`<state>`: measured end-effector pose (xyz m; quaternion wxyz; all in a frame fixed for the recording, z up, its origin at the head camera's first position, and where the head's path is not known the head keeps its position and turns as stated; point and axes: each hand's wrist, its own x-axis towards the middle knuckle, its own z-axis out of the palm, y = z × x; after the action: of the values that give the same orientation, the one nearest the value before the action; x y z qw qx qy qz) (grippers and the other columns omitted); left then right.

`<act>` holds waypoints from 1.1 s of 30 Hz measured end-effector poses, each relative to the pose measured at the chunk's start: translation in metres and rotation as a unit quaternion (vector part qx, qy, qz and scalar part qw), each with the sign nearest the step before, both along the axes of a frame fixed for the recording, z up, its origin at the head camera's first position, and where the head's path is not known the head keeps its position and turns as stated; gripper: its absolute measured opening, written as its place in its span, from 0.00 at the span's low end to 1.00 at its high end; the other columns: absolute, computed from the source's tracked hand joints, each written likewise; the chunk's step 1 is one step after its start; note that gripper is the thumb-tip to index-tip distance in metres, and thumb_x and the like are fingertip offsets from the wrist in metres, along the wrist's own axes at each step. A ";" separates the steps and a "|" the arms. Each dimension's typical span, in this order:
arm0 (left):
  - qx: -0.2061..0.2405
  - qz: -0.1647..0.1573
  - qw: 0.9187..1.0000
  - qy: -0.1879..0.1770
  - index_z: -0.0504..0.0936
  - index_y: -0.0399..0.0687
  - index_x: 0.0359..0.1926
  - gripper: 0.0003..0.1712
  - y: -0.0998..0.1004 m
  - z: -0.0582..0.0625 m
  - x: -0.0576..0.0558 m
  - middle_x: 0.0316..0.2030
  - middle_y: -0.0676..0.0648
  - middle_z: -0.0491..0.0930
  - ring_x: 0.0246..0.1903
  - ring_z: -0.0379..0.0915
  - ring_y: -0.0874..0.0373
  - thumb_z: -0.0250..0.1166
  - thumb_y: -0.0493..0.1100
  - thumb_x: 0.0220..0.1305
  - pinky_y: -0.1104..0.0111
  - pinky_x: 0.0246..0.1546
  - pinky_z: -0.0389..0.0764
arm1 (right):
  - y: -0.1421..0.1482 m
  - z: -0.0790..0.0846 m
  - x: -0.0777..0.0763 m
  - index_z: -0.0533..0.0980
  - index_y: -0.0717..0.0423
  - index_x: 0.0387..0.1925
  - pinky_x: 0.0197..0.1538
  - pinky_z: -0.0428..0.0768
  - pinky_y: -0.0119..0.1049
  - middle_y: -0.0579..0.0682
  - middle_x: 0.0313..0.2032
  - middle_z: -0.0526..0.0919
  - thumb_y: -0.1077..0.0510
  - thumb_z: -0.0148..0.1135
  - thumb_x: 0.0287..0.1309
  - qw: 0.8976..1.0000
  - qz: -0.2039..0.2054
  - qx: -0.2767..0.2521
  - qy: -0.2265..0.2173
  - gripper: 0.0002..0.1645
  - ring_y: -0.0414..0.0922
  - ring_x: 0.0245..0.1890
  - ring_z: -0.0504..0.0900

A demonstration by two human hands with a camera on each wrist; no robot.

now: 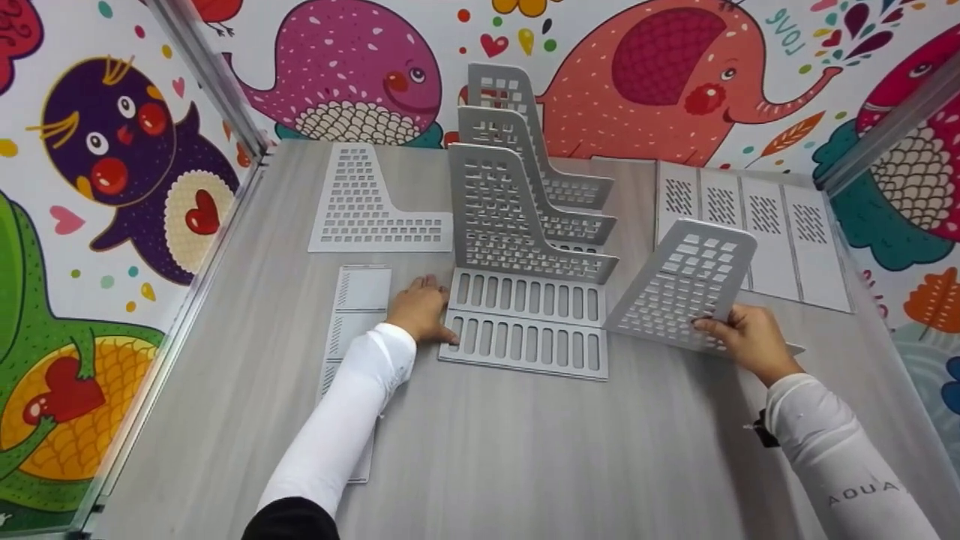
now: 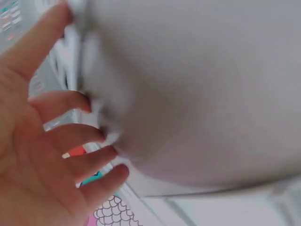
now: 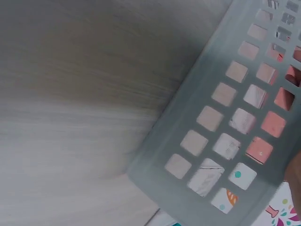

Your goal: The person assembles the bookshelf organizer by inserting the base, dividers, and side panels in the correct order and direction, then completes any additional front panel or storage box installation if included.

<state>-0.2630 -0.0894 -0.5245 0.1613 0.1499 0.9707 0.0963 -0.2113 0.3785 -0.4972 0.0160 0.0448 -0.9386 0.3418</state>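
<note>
Grey panel extends left from the pinching right hand.

uprt dvdrs on base | flat dvdr L | tilted dvdr R, pnl behind

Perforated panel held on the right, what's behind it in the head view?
Behind the panel lies a pale slotted sheet on the table, its far and right portions showing. The panel covers the sheet's near left corner, which cannot be made out.

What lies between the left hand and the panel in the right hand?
In the head view, the slotted base lies between the left hand and that panel.
</note>
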 end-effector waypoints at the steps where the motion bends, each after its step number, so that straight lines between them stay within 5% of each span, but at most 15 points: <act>1: 0.002 0.001 1.000 -0.007 0.71 0.38 0.62 0.53 -0.001 -0.001 0.001 0.68 0.30 0.61 0.69 0.55 0.38 0.76 0.62 0.37 0.46 0.63 0.66 | 0.001 0.000 0.001 0.83 0.66 0.35 0.27 0.73 0.21 0.64 0.34 0.86 0.59 0.68 0.52 1.000 -0.002 0.002 -0.003 0.12 0.21 0.26 0.75; 6: 0.010 0.001 1.000 -0.025 0.66 0.44 0.67 0.54 -0.005 -0.003 0.000 0.71 0.32 0.54 0.72 0.49 0.38 0.73 0.64 0.41 0.43 0.65 0.62 | 0.005 -0.001 0.001 0.83 0.67 0.36 0.25 0.73 0.23 0.64 0.34 0.86 0.57 0.67 0.53 1.000 -0.004 0.004 -0.019 0.15 0.24 0.25 0.75; 13: 0.075 -0.011 0.994 -0.073 0.69 0.51 0.66 0.38 -0.020 0.000 -0.005 0.72 0.32 0.50 0.73 0.43 0.38 0.68 0.52 0.54 0.45 0.69 0.55 | 0.005 -0.002 -0.002 0.83 0.67 0.37 0.24 0.71 0.23 0.65 0.34 0.86 0.58 0.67 0.53 1.000 0.005 0.002 -0.001 0.14 0.24 0.25 0.74; 24: 0.089 -0.002 0.990 -0.112 0.67 0.56 0.67 0.43 -0.020 -0.003 0.000 0.74 0.37 0.45 0.75 0.39 0.42 0.73 0.46 0.48 0.46 0.72 0.48 | 0.003 -0.005 0.007 0.83 0.67 0.34 0.24 0.72 0.23 0.64 0.32 0.86 0.60 0.68 0.51 1.000 0.000 -0.006 0.002 0.12 0.24 0.24 0.75; 33: 0.064 -0.007 0.993 -0.096 0.66 0.57 0.68 0.47 -0.022 0.000 -0.002 0.74 0.36 0.45 0.74 0.40 0.42 0.76 0.48 0.44 0.47 0.72 0.51 | 0.002 -0.006 -0.001 0.83 0.67 0.34 0.24 0.73 0.22 0.65 0.32 0.86 0.63 0.69 0.50 1.000 0.013 -0.006 0.022 0.10 0.22 0.24 0.75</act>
<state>-0.2652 -0.1114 -0.5242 0.2446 0.1565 0.9415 0.1712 -0.2124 0.3805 -0.5029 0.0324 0.0644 -0.9352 0.3467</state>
